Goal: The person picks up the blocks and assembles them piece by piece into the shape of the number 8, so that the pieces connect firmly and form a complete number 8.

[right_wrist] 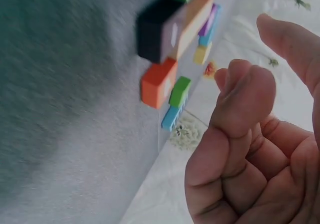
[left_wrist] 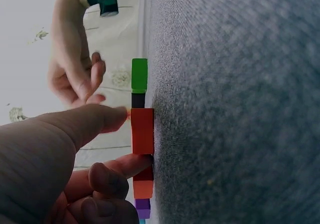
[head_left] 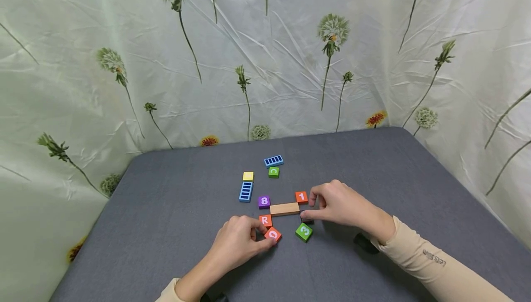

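My left hand (head_left: 238, 239) pinches an orange block marked with a white 0 or O (head_left: 273, 234). In the left wrist view, thumb and index finger stand at opposite sides of that block (left_wrist: 143, 131). Just behind it lies a red block with an R (head_left: 265, 221). My right hand (head_left: 342, 203) is raised with thumb and fingers apart and nothing between them. Below it is a black block (head_left: 307, 219), partly hidden in the head view; the right wrist view shows this block (right_wrist: 159, 29) apart from the fingers. An orange 1 block (head_left: 301, 197) lies nearby.
A wooden bar (head_left: 284, 209) lies between the numbered blocks, with a purple 8 (head_left: 264, 201) and a green 3 (head_left: 304, 232) around it. Farther back are a green C (head_left: 274, 172), a yellow block (head_left: 248, 176) and two blue slotted pieces (head_left: 245, 192). A floral curtain (head_left: 282, 62) hangs behind the grey table.
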Demonstrator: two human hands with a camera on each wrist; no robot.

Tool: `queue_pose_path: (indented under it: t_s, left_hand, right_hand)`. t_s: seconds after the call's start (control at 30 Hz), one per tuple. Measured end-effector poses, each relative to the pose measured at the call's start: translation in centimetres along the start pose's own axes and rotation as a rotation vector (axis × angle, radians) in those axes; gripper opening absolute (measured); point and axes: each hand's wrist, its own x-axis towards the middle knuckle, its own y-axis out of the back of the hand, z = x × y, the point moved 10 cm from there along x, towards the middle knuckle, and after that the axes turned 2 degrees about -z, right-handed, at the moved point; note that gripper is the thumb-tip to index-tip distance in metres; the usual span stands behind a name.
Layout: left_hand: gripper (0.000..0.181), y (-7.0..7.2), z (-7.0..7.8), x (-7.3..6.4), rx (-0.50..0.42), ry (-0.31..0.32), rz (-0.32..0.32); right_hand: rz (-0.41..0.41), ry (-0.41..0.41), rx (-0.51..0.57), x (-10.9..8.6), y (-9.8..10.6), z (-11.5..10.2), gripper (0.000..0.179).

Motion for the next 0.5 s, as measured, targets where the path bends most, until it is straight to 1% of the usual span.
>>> queue_pose_path:
  t_s: [0.13, 0.27, 0.37, 0.5]
  left_hand:
    - [0.015, -0.1, -0.1, 0.1, -0.007, 0.010, -0.014]
    - [0.015, -0.3, -0.3, 0.1, -0.010, 0.023, -0.029]
    - [0.015, -0.2, -0.2, 0.1, -0.002, 0.015, -0.015]
    - [0.014, 0.0, -0.1, 0.0, 0.001, 0.002, 0.004]
  right_hand:
    - [0.002, -0.009, 0.047, 2.0, 0.7, 0.8, 0.023]
    - [-0.003, -0.027, 0.101, 4.3, 1.1, 2.2, 0.019]
    - [0.000, -0.053, 0.115, 6.1, 1.2, 3.7, 0.018]
    - [0.021, -0.097, 0.104, 8.3, 1.3, 5.5, 0.021]
